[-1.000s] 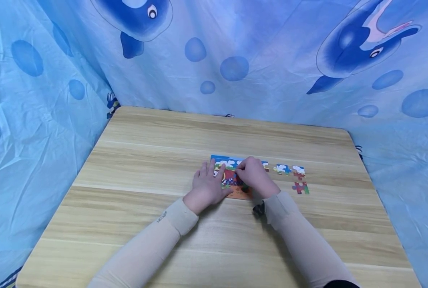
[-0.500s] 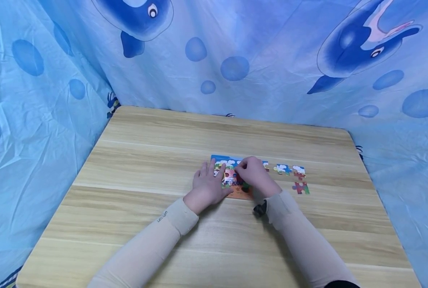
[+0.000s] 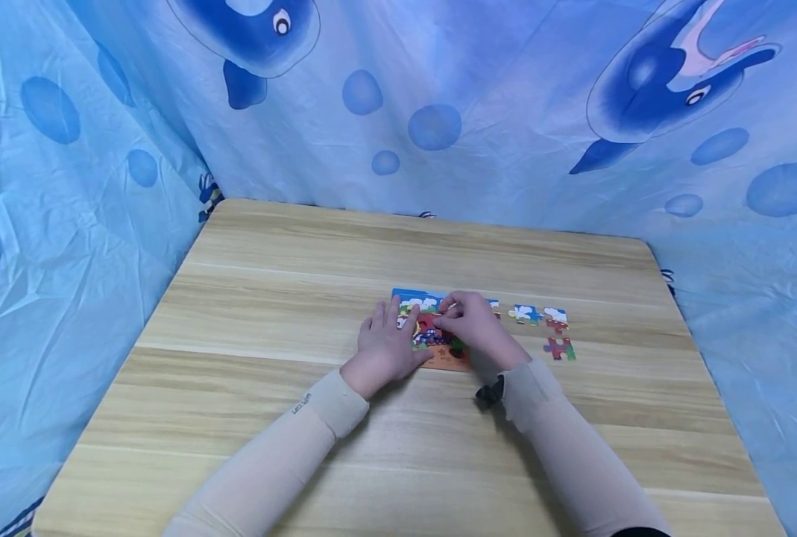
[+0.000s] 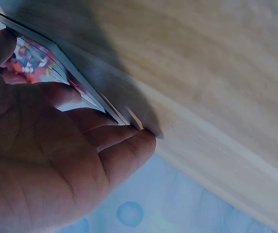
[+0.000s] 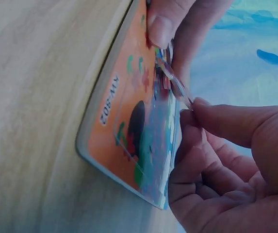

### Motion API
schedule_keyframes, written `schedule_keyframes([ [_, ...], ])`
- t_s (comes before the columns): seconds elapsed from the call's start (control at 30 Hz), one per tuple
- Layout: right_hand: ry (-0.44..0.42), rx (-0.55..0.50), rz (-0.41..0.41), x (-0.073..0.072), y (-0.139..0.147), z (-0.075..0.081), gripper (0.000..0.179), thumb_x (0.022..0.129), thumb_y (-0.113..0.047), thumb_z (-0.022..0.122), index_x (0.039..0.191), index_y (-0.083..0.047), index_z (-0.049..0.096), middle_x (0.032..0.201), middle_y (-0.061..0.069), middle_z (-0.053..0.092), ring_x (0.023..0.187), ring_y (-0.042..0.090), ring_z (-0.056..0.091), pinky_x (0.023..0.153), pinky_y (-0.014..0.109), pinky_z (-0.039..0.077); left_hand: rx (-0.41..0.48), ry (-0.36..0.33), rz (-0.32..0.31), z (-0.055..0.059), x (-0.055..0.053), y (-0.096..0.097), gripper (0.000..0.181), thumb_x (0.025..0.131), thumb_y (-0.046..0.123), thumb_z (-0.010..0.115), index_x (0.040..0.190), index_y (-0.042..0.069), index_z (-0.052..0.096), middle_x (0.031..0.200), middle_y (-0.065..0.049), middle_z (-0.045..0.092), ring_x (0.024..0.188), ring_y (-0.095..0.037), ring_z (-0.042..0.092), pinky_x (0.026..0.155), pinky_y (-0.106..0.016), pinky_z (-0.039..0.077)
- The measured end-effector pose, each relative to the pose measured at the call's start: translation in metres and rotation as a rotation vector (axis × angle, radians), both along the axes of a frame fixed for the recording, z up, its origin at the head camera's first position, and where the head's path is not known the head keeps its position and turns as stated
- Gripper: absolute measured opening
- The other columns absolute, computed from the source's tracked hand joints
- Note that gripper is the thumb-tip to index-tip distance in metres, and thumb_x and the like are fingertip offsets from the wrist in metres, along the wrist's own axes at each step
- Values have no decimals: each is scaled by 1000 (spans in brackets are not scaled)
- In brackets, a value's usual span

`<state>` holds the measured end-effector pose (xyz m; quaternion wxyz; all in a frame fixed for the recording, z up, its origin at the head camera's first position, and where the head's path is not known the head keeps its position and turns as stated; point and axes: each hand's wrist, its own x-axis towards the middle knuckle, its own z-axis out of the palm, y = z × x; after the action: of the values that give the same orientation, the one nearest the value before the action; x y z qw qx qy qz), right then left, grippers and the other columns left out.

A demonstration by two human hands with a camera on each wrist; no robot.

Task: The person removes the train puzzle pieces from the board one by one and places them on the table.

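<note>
A colourful jigsaw puzzle board [image 3: 448,361] with an orange lower border and blue top edge lies on the wooden table. My left hand [image 3: 381,350] rests across its left side with fingers spread, the thumb along the lower border. In the left wrist view, fingertips reach the board's edge [image 4: 83,80]. My right hand [image 3: 473,327] is over the board's right half, covering much of it. Between its thumb and index finger it pinches a puzzle piece [image 5: 176,83], tilted up from the picture in the right wrist view. The printed code [image 5: 110,99] shows on the border there.
Loose puzzle pieces lie right of the board: a cloud piece [image 3: 525,314], another cloud piece with red [image 3: 555,319], and a red and green piece [image 3: 560,348] below it. Blue sea-print curtains [image 3: 398,112] surround the wooden table [image 3: 291,268].
The puzzle piece at my right fingertips has changed tilt, its pale glare now gone to red. My right hand and wrist have shifted slightly; my left hand stays put.
</note>
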<state>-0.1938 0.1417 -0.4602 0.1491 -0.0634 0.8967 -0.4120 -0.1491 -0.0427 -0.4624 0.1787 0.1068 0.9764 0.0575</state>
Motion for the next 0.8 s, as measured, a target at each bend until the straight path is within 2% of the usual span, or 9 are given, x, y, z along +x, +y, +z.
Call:
schedule_keyframes([
  [0.17,51,-23,-11,2,15,6,9,96,-18,75,104,-15,75,89,1,73,81,21,68,74,39,55,-3,4,1,-1,0,1,91,95,74,45,165,24,16,169,-16,3,152,-40,6,117,-57,20],
  [0.37,69,-41,-30,4,45,13,12,96,-19,75,105,-13,77,88,2,72,80,25,65,70,38,51,4,7,1,0,0,0,92,94,74,46,165,24,16,169,-17,4,152,-41,6,117,-57,20],
  [0.63,27,33,-54,7,85,16,14,96,-23,75,105,-12,76,89,4,71,82,25,63,74,39,49,-3,4,-2,1,0,-1,91,95,74,46,165,25,16,169,-16,3,152,-41,7,117,-56,21],
  [0.8,6,66,-60,13,107,17,17,95,-22,76,105,-9,75,89,6,70,80,25,58,71,38,46,-7,2,-11,1,0,-1,91,95,74,46,165,25,16,169,-17,5,152,-41,8,116,-57,22],
])
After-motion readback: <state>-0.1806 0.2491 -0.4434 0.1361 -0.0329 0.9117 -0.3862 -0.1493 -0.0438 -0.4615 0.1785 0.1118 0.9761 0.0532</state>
